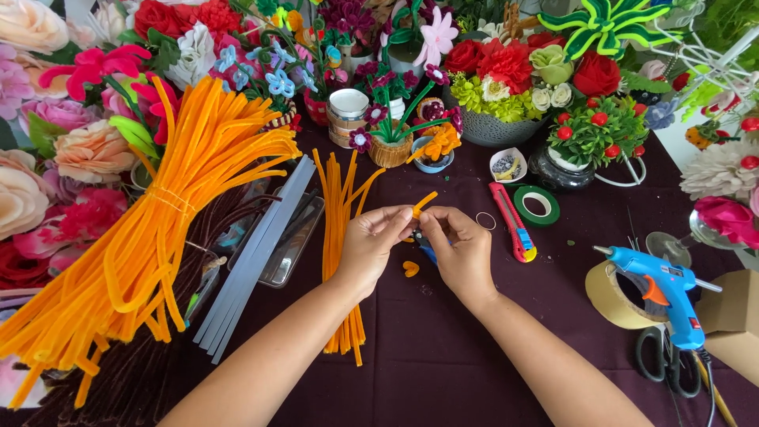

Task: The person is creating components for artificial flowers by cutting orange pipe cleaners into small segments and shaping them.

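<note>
Pinching an orange stem (423, 202) between them, the left hand (371, 245) and right hand (462, 249) meet fingertip to fingertip; both grasp it. Its free end slants up and right, above the fingers. A small orange heart (410, 269) lies just below them.

Bare cloth (443, 348) before the hands (419, 241); pipe-cleaner strands (341, 237) left, glue gun (660, 289) right.

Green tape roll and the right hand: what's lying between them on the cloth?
In the head view, a red utility knife with a yellow-blue end lies between the green tape roll and the right hand, plus a small clear ring beside the knife.
</note>
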